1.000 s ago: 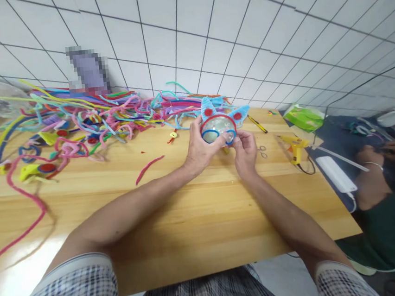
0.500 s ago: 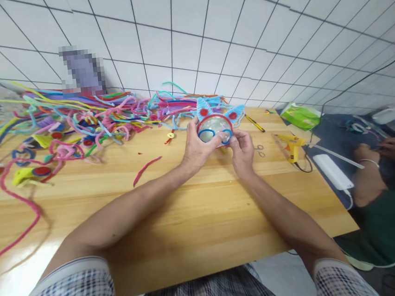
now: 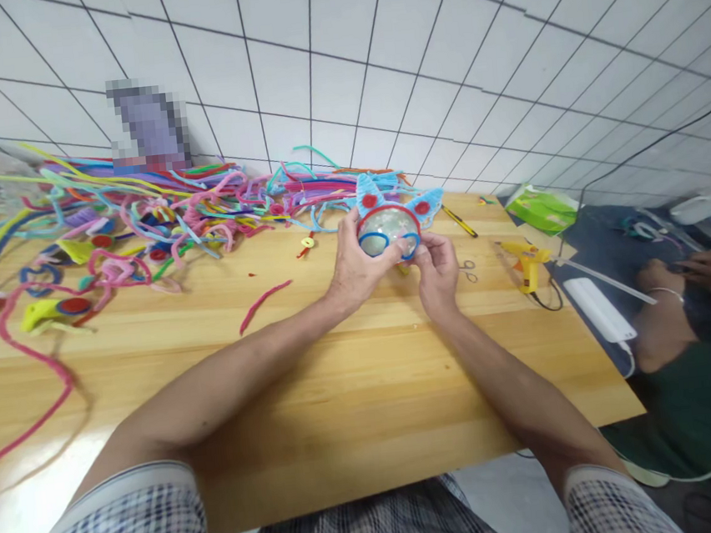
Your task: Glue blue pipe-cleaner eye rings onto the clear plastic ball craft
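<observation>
A round clear ball (image 3: 389,223) with a red rim, two blue pipe-cleaner ears with red centres, and blue rings on its front is held above the table. My left hand (image 3: 360,258) grips it from the left, thumb across the lower front near a blue ring (image 3: 374,244). At the lower right, my right hand (image 3: 437,274) has its fingers bent against the edge by the other blue ring (image 3: 410,246). A bit of yellow shows beneath the ball, mostly hidden. Whether the right fingers pinch a small piece cannot be made out.
Tangled pipe cleaners (image 3: 199,206) cover the table's back left. A red pipe-cleaner piece (image 3: 264,305) lies left of my hands. Scissors (image 3: 467,271), a yellow-black cutter (image 3: 459,221) and a yellow glue gun (image 3: 528,265) lie to the right. Beyond a white power strip (image 3: 599,310) sits another person (image 3: 684,352).
The ball with ears has shifted very slightly to the right in the view. Both hands keep almost the same hold.
</observation>
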A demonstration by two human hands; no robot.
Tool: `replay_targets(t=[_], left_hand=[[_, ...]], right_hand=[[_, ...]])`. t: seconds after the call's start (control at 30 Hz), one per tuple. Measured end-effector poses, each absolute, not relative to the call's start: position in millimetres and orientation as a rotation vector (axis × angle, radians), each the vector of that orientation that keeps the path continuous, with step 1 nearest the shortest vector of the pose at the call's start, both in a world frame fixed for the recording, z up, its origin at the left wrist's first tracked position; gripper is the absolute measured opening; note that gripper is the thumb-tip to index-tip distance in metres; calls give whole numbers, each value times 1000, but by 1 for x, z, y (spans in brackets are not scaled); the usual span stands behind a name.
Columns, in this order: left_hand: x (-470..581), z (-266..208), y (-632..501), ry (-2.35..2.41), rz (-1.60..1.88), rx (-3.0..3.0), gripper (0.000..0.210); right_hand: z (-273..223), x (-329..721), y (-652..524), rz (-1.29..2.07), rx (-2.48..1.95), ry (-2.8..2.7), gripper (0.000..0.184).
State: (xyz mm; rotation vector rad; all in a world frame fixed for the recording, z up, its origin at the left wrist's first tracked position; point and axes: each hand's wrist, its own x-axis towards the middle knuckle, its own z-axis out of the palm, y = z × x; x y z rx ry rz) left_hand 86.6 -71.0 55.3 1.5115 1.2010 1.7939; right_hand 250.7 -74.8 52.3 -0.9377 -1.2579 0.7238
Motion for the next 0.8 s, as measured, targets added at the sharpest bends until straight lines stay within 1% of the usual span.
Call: replay_targets(t=[0.3,0.5,0.57,0.7,0.8], left_hand=[[90,55,-73,1149,1786,1517,106],[87,60,-75,1120,1760,1475,110],[86,61,-75,1133,1738,1472,109],[85,61,-75,1151,1716,1470,95],[85,60,-75,1166,1719,1453,91]], right_hand=[[53,252,-74,707,-918,-1255,55],[55,251,-76,717,-924,-1250,53],[55,251,-76,720,-928,-1248,54],[55,252,-76,734,-951,-1253,57],[54,252,-76,746,-952,-1250,57]])
